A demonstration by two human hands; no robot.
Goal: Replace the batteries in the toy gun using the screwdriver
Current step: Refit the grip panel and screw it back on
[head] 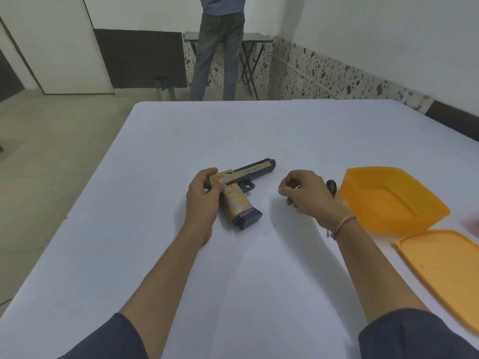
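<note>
White table (233, 130), left hand (202, 195) fingers around toy gun (238, 204), right hand (308, 196) fingers curled, hold unclear, over screwdriver (331, 188) beside orange tub (359, 203)

Dark print runs along the tan slide of the toy gun (234, 189), just beyond the left hand (203, 195). It seems to read "DESERT EAGLE"; a smaller line beneath is illegible.

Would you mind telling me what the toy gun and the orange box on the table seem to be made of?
Toy gun: probably moulded plastic, matte; flat yellow body with grey patches, black magazine base. Orange box: likely thin, semi-translucent plastic, slightly glossy; light glows through its walls.
</note>
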